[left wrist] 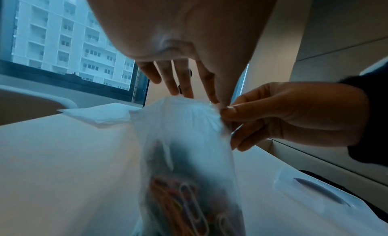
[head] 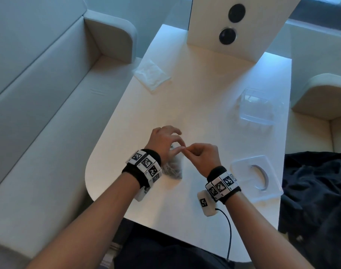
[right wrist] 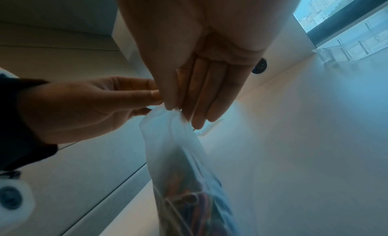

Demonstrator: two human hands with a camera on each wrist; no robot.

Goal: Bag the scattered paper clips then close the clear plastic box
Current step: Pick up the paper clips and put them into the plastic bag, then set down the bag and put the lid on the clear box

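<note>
Bag (left wrist: 189,156) of paper clips (left wrist: 184,199) hangs at 6 o'clock below both hands. Left hand (head: 164,141) and right hand (head: 202,156) pinch its top edge, fingertips meeting above counter (head: 195,105).

My forearms are bare. On each wrist I wear a black wristband (head: 140,167) ringed by white tiles printed with black square codes. My right wristband (head: 224,184) has a small white module (head: 205,203) at its 7 o'clock, bearing one more code, with a thin black cable (head: 228,230) running from it toward 6 o'clock. I wear dark clothing (head: 165,253) on my lap.
</note>
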